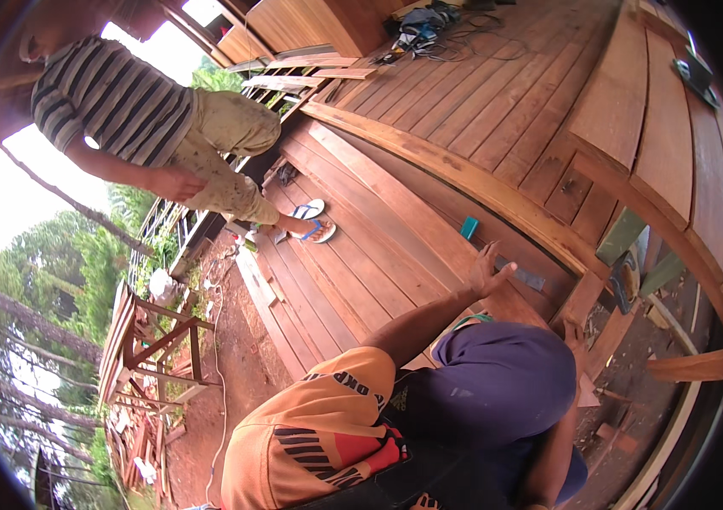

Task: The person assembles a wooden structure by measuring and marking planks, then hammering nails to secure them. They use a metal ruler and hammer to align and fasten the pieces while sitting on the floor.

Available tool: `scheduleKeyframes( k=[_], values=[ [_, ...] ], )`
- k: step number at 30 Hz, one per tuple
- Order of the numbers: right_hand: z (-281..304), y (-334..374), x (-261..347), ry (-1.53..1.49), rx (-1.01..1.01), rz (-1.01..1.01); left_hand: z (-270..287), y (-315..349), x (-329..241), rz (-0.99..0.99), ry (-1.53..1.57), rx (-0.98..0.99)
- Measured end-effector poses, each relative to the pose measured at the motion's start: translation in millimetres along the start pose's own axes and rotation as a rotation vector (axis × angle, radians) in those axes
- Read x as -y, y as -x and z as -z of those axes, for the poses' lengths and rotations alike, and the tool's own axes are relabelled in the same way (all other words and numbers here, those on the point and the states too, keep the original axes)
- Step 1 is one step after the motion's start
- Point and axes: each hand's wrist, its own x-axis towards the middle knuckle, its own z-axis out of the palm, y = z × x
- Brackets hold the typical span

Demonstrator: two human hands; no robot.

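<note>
My left hand [491,270], at the end of my outstretched arm, is open with its fingers spread. It is over a long reddish wooden board [408,200] beside the deck's raised step; whether it touches the wood, I cannot tell. Close by lie a flat grey metal piece [525,276], partly behind my fingers, and a small teal block-shaped object [469,227]. Beyond my bent knee [506,370], my right hand [576,340] is in shadow at the near end of the board, its fingers seemingly closed on the edge. The knee hides part of that hand.
Another person [149,127] in a striped shirt and flip-flops stands on the lower planks [344,276]. Cables and tools [421,30] lie on the upper deck [481,93]. A curved wooden bench [634,110] is at right. Leftward, wooden trestles [162,340] stand on red soil.
</note>
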Motion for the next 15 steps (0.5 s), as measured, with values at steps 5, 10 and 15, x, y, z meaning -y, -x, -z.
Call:
scheduleKeyframes(
  k=[5, 10, 15],
  values=[
    [-19, 10, -32, -0.122, -0.096, 0.124, 106, 54, 97, 0.253, 0.141, -0.489],
    [-9, 11, -48, -0.209, -0.083, 0.085, 400, 111, 137, 1.011, 0.315, -0.696],
    [-8, 1, -67, -0.205, -0.086, 0.058, 458, 150, 112, 0.98, 0.235, -0.723]
  ],
)
